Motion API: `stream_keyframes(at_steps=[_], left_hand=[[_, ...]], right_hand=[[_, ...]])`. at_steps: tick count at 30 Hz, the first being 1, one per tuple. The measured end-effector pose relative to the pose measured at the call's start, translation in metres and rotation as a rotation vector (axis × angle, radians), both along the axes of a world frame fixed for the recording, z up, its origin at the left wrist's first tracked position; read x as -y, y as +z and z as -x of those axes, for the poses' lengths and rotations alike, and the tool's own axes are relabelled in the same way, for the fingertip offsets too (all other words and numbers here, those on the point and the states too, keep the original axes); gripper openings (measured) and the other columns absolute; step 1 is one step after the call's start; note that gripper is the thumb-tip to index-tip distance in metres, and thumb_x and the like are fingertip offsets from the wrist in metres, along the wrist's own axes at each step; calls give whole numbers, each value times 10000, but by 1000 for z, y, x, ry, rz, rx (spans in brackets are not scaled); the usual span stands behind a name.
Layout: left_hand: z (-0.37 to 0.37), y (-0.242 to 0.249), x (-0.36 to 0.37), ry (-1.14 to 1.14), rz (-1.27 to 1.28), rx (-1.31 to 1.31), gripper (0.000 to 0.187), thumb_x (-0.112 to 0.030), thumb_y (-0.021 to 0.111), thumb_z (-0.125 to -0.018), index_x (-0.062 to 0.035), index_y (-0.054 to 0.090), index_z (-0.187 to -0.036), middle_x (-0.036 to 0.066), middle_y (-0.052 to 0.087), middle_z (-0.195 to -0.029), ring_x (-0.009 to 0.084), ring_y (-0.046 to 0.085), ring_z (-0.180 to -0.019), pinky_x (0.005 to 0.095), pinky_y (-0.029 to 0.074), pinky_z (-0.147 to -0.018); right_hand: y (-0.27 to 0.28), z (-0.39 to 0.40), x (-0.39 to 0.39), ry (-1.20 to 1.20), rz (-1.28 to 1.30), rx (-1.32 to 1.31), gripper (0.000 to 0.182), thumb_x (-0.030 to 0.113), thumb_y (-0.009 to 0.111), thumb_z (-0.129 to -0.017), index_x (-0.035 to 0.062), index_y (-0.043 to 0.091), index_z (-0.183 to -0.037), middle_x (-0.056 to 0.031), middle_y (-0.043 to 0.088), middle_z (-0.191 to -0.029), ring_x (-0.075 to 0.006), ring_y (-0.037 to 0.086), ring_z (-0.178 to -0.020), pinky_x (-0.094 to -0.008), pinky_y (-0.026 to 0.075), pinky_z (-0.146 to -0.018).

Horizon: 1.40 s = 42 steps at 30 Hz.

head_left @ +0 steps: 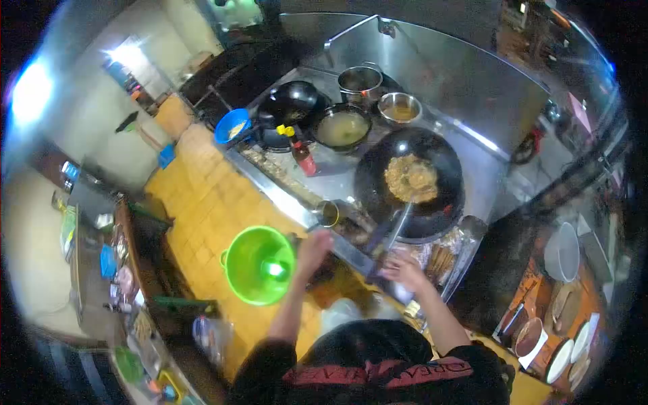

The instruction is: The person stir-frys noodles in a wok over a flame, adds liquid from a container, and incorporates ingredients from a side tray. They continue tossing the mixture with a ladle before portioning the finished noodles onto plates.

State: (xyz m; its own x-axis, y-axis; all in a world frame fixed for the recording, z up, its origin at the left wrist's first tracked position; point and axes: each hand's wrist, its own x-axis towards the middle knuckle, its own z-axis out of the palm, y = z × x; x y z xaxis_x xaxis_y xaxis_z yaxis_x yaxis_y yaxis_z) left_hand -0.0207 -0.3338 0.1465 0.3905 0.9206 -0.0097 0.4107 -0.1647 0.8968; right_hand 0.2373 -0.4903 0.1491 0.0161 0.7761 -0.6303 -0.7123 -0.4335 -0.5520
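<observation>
Brown food (405, 177) in wok (440, 212), 12 o'clock of person. Looks browned and fairly well along; doneness can't be told. Not dished out. Ladle (404, 219) in it, handle toward 7 o'clock. Right hand (401, 266): grip looks closed on ladle handle, blurred. Left hand (316, 250): at wok's 8 o'clock, beside green basin (241, 263); blur, can't tell grip. Cloudy liquid in pan (343, 127), wok's 11 o'clock.

Single head-worn view — from above the chest, facing forward and down, wide, stove mid-distance (332, 162)
</observation>
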Motion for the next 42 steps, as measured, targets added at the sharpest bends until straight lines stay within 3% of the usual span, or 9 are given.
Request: stream_keyframes(at_steps=[4,9,11,18,23,33,39,40,42], left_hand=[[-12,12,-104,197,29,198,245,-128,592,-822,-11,525,-1027,71,572,-908,152,534,-791,281,442,-732],[-26,1,-233,429,-188,249,404,-194,709,-760,39,490,-1007,90,520,-923,185,483,-855,308,409,-771],[-16,-39,-292,398,-309,105,548,-295,733,-734,69,474,-1050,167,530,-1005,267,499,-911,364,415,-812],[-29,-49,-337,453,-581,-136,636,-325,785,-655,86,519,-1061,226,578,-957,362,556,-879,436,424,-798],[-51,-41,-346,251,-463,125,463,-251,734,-683,38,568,-1005,186,625,-807,349,593,-742,415,466,-718],[-218,91,-252,-789,-594,-1220,260,-255,584,-751,-116,670,-953,111,658,-961,273,642,-882,390,504,-726],[-309,32,-274,-743,-1202,-1555,293,-156,606,-777,-103,647,-1063,70,629,-1072,269,609,-924,489,464,-685],[-298,110,-228,-798,-1089,-1727,273,-155,604,-777,-99,655,-1039,72,635,-1051,270,612,-906,492,460,-683],[-306,105,-237,-768,-1079,-1682,267,-161,601,-780,-101,657,-1034,71,636,-1047,268,613,-897,490,460,-684]], right_hand=[[-39,13,-9,-146,34,135,492,319,627,-823,137,416,-1229,-89,537,-1068,-190,604,-761,-326,493,-651],[-54,55,-23,-9,235,1047,467,282,600,-823,-33,434,-1126,-126,551,-971,-167,532,-679,-320,432,-517],[15,59,-38,-478,158,138,374,179,553,-824,-48,425,-1092,-119,542,-758,-184,511,-569,-335,420,-477],[20,26,-30,-70,310,1708,386,37,529,-772,-38,438,-1140,-223,568,-746,-357,590,-648,-431,485,-586],[37,10,-20,211,502,1694,499,66,522,-767,1,386,-1243,-219,584,-875,-412,581,-704,-463,489,-633],[70,37,32,-158,312,1578,484,74,530,-759,37,428,-1231,-251,586,-797,-424,576,-715,-470,460,-618],[93,40,45,-59,378,1647,501,62,544,-749,32,421,-1233,-239,597,-817,-414,588,-717,-461,483,-632],[92,42,46,57,437,1663,492,73,521,-767,48,411,-1246,-240,594,-852,-412,592,-715,-461,486,-630],[89,42,44,206,493,1666,419,108,441,-836,90,405,-1253,-238,582,-938,-407,601,-708,-468,493,-613]])
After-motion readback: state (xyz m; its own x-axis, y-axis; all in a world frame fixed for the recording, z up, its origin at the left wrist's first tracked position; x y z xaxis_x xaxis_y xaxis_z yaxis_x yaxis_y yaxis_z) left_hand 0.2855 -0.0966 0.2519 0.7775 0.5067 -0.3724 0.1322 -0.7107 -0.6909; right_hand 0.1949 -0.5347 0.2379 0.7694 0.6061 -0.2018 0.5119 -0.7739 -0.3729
